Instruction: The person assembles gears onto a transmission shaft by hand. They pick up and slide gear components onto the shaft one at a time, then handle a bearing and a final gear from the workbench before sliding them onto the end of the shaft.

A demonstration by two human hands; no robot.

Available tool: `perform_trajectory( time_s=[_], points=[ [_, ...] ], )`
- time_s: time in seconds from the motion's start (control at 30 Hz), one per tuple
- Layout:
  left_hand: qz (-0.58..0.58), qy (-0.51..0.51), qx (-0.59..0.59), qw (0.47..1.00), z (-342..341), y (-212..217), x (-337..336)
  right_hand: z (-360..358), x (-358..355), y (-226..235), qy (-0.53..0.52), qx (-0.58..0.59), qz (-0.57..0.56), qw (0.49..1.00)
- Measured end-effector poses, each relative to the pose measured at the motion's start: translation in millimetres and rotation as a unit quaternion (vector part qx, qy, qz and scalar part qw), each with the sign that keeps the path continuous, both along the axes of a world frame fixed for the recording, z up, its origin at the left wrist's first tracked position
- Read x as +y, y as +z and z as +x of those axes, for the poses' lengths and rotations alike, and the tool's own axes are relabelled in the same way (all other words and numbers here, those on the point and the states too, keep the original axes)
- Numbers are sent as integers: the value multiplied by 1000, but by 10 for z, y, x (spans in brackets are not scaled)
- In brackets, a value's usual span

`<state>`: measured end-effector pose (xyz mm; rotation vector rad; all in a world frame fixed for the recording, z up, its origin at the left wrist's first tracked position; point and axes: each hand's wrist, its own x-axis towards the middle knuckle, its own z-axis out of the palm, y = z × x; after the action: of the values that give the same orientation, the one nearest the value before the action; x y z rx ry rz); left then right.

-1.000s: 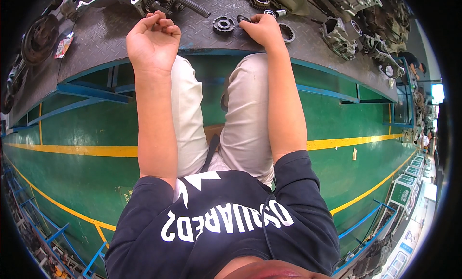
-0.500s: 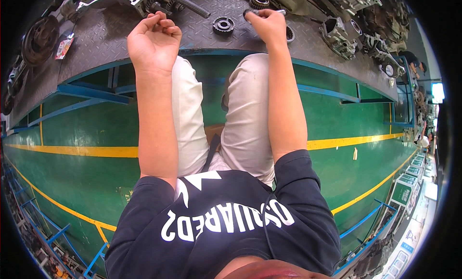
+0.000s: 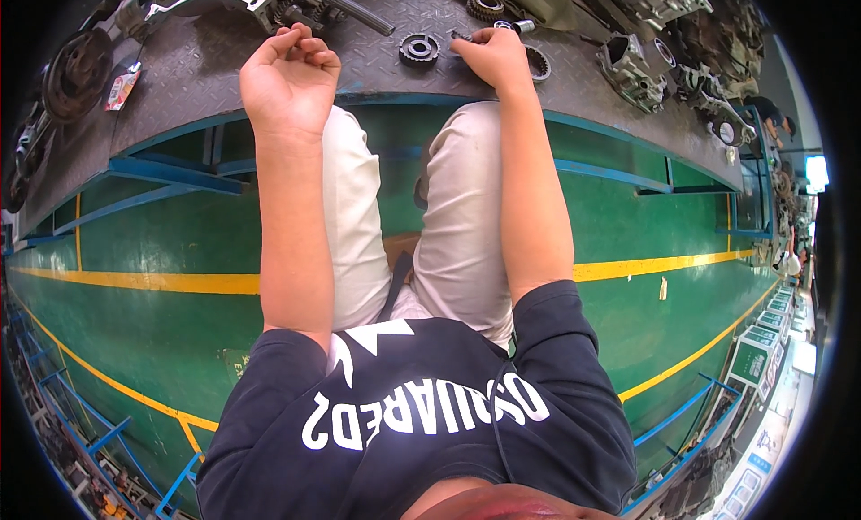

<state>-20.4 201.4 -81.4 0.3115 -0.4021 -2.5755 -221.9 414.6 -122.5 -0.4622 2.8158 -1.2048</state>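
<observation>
My left hand (image 3: 291, 81) rests palm up at the bench edge, fingers loosely curled and palm bare. Just beyond its fingertips are a gear shaft (image 3: 345, 7) and other gear parts. My right hand (image 3: 499, 61) pinches a small dark metal part (image 3: 460, 37) between thumb and fingers; its exact kind is too small to make out. To the left of that part, a round toothed hub (image 3: 419, 49) lies flat on the bench. Partly hidden behind my right wrist is a toothed ring (image 3: 540, 64). A short shiny metal cylinder (image 3: 523, 25) lies beyond my right knuckles.
The patterned metal bench (image 3: 188, 81) has a blue frame. A gear (image 3: 485, 5) and an olive cloth (image 3: 543, 4) lie at its back. Metal housings (image 3: 632, 72) crowd the right; a large pulley-like wheel (image 3: 78, 74) and a small packet (image 3: 123, 87) are at the left.
My right hand has dropped slightly toward me with the small dark part, uncovering more of the shiny cylinder behind it. My left hand has hardly moved.
</observation>
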Motion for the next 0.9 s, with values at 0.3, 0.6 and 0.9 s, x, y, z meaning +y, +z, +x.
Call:
perform_trajectory(
  time_s=[0.3, 0.6, 0.9],
  points=[
    [6, -1, 11, 1000, -7, -11, -20, -21, -16, -81, 21, 42, -46, 998],
    [-340, 23, -88, 936, -41, 190, 312, 474, -114, 307, 192, 100, -340, 915],
    [-554, 5, -93, 827, -118, 161, 698, 788, -121, 453, 308, -36, -400, 862]
  ],
)
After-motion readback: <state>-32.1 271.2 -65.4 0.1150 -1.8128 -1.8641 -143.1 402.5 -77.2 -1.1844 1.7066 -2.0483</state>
